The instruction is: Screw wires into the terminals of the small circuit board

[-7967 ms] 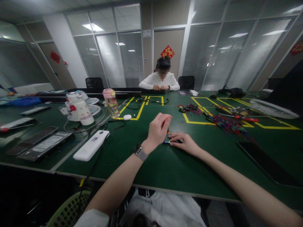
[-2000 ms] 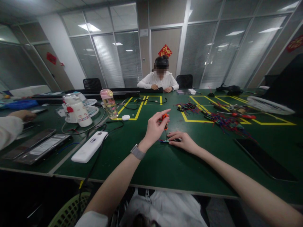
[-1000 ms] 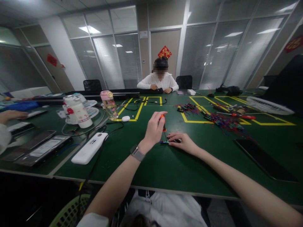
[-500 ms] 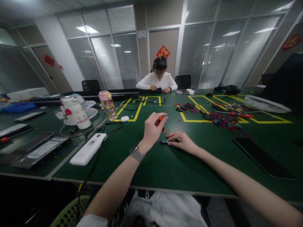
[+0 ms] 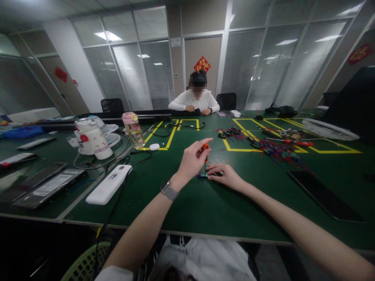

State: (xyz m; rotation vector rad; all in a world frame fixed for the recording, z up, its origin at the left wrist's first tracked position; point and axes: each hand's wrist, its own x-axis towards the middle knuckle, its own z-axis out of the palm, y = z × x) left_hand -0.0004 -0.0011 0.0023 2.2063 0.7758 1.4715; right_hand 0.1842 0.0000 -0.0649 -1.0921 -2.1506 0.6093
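Note:
My left hand (image 5: 193,159) is closed around the orange handle of a screwdriver (image 5: 206,147), whose thin shaft points down. The shaft's lower end meets a small green circuit board (image 5: 202,175) with dark and coloured wires, lying on the green table (image 5: 181,207). From the right, my right hand (image 5: 224,176) rests on the table with its fingers closed on the board's right end. Those fingers partly hide the board, and the screwdriver's tip is too small to make out.
Left of my hands lie a white power bank (image 5: 109,185), cables and a pink-lidded bottle (image 5: 133,130). To the right are a black phone-like slab (image 5: 325,195) and a heap of wired boards (image 5: 275,150). Across the table sits a person (image 5: 195,100) in white.
My left hand has shifted slightly right and tipped the screwdriver's handle, so the shaft now stands more upright. The right hand and the circuit board look unmoved.

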